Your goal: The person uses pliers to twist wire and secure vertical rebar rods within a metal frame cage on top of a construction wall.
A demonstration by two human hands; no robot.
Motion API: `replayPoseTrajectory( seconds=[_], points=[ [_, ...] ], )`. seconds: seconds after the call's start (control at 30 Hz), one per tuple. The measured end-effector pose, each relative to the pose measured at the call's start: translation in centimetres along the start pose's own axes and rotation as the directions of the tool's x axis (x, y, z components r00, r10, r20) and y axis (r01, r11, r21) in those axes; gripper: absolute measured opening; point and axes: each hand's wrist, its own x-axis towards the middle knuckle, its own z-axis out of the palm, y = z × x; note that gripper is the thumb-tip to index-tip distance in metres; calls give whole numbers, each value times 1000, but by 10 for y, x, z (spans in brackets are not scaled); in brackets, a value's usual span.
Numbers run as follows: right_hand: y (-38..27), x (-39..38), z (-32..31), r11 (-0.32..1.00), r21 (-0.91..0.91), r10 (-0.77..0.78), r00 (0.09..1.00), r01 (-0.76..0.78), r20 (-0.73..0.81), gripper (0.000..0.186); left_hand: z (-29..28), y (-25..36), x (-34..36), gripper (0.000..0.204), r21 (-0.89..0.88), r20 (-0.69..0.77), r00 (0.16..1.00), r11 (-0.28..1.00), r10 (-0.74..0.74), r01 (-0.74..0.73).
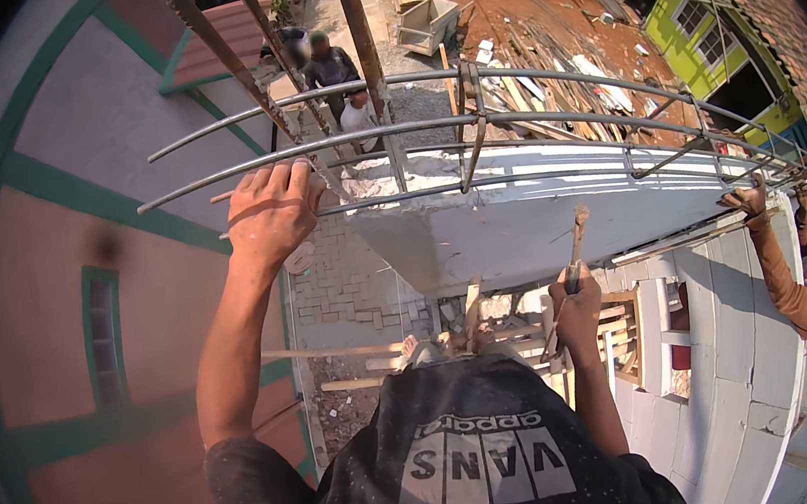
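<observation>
A long cage of steel reinforcing bars (548,115) runs from left to right over a grey concrete beam (521,227). My left hand (270,213) is closed over the left end of the cage, fingers bent over one of its bars. My right hand (579,303) is held lower, in front of the beam, closed round a slim tool (577,239) with a tan upper end and a dark part by the fingers. A thin piece sticks out below that hand; the tool's kind cannot be made out. Wire stirrups (474,133) join the bars.
At right, a co-worker's hand (746,200) touches the cage. Upright rusty bars (359,36) rise past its left part. Far below, a person in dark clothing (331,67) stands on the ground. Bamboo poles (355,351) and a light block wall (718,354) lie below.
</observation>
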Motion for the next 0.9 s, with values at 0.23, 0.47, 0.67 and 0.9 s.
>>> replayPoseTrajectory(
  seconds=[0.23, 0.47, 0.67, 0.9],
  points=[
    [-47, -27, 37, 809, -161, -437, 762, 565, 478, 44, -1, 4, 2, 17, 35, -19, 999, 998, -45, 46],
    [-93, -28, 123, 878, 159, -468, 739, 452, 485, 27, 1, 5, 5, 17, -12, -67, 998, 1000, -16, 16],
    [-94, -36, 149, 923, 241, -373, 845, 299, 384, 26, 5, 1, 4, 21, -45, -72, 997, 999, -6, 3],
    [-89, -33, 171, 965, 121, -260, 886, 231, 384, 29, 17, -5, 1, 16, -76, -120, 993, 997, 7, -16]
  ],
)
